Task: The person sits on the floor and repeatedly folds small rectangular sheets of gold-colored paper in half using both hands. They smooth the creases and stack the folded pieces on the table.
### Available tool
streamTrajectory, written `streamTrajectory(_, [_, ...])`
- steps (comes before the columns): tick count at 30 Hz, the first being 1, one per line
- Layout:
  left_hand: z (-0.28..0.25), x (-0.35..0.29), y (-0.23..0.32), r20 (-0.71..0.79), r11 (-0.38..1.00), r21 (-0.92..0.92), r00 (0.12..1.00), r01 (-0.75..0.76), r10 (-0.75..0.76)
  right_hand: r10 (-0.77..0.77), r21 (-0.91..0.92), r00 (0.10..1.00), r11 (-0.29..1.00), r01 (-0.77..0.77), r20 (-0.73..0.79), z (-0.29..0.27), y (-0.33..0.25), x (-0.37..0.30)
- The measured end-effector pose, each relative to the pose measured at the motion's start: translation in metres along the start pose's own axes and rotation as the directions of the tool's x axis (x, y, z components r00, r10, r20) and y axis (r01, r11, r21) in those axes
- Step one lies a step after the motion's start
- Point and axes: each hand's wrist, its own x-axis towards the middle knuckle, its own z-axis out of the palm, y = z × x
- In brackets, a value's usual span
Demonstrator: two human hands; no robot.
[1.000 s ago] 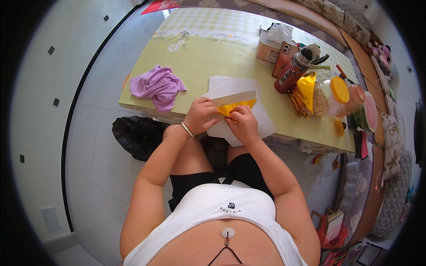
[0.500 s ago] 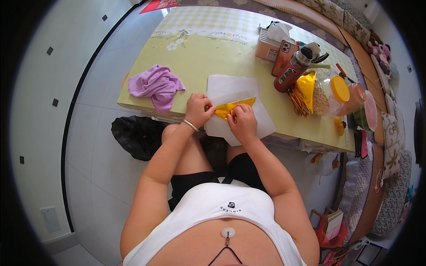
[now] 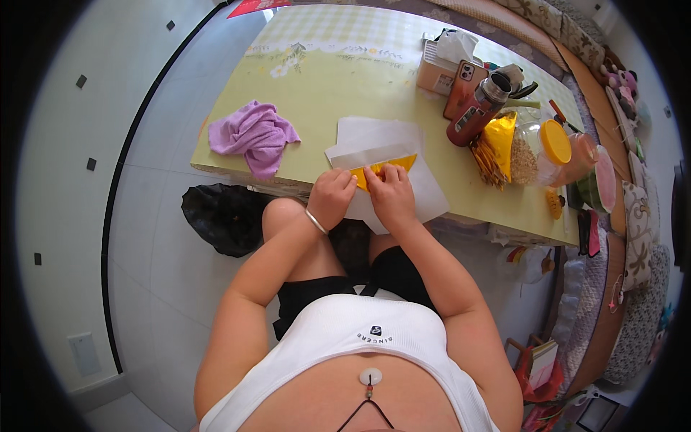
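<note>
A strip of shiny gold foil paper lies on white paper sheets at the table's near edge, partly covered by my fingers. My left hand is closed at the foil's left end, thumb and fingertips together on it. Beside it, my right hand has its bent fingers pressed on the middle of the foil, thumb toward the left hand. The foil looks folded and slightly creased there. My fingers hide its lower edge.
A crumpled purple cloth lies at the left. On the right stand a dark red flask, a phone, a tissue box, folded gold foil pieces and a yellow-lidded jar. A black bag is below the table.
My left hand has moved slightly down and right, closer to my right hand. My right fingers have shifted up and left along the foil. A white paper edge now stands out behind it.
</note>
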Motion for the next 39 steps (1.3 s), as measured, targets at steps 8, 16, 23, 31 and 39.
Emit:
streamTrajectory(8, [-0.011,0.004,0.019,0.09,0.999,0.017,0.996,0.027,-0.029,-0.039,-0.018,0.999,0.999,0.039,-0.025,-0.006,-0.002,0.002])
streamTrajectory(16, [0.003,0.017,0.019,0.234,0.987,0.151,0.968,0.052,-0.086,0.136,0.144,0.987,0.978,-0.148,0.091,-0.014,0.003,0.003])
streamTrajectory(23, [0.02,0.047,0.009,0.059,0.929,0.227,0.948,0.291,-0.311,0.242,-0.001,0.967,0.97,-0.242,0.079,-0.025,0.053,0.025])
streamTrajectory(31, [0.016,0.056,0.005,0.288,0.984,0.091,0.942,0.154,-0.174,-0.219,-0.104,0.912,0.957,0.269,0.346,-0.033,0.06,0.048])
streamTrajectory(39, [0.027,0.003,0.024,0.168,0.994,0.102,0.985,0.026,-0.043,-0.11,-0.072,0.896,0.985,0.156,0.431,-0.038,0.087,-0.002])
